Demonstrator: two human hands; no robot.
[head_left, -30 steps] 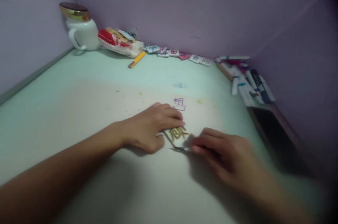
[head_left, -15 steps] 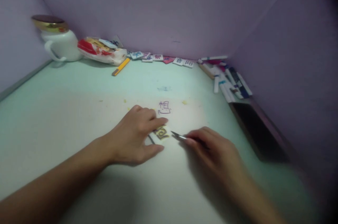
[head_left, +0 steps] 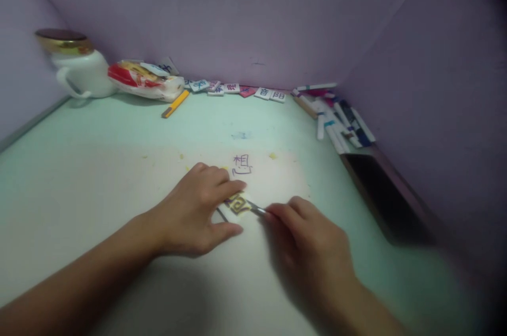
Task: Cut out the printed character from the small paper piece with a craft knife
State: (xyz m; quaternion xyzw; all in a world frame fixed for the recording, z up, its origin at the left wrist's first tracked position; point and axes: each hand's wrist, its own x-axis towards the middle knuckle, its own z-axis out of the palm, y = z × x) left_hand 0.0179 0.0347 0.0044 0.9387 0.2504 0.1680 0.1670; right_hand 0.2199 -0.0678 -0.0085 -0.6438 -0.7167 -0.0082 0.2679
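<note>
My left hand [head_left: 202, 209] rests on the table with thumb and forefinger around a small white block [head_left: 238, 205]. Its top carries yellow-brown strokes like a character, and part of it is hidden under the fingers. In my right hand [head_left: 312, 238] I pinch a slim craft knife [head_left: 256, 209] whose handle is mostly covered. The blade tip meets the right edge of the block. Just beyond the block, a purple written character [head_left: 242, 165] shows on the pale surface [head_left: 119, 177], with yellow crumbs [head_left: 272, 156] near it.
Along the back wall lie several small tiles with characters [head_left: 232, 88], a yellow cutter [head_left: 175, 104] and a red-and-white plastic packet [head_left: 146, 82]. A white mug [head_left: 85, 74] with a gold-rimmed lid stands back left. Markers [head_left: 332, 119] and a dark phone-like slab [head_left: 384, 196] lie right.
My right hand has moved left, bringing the blade from beside the block onto its edge. The block has turned slightly under my left hand. The whole view has shifted a little.
</note>
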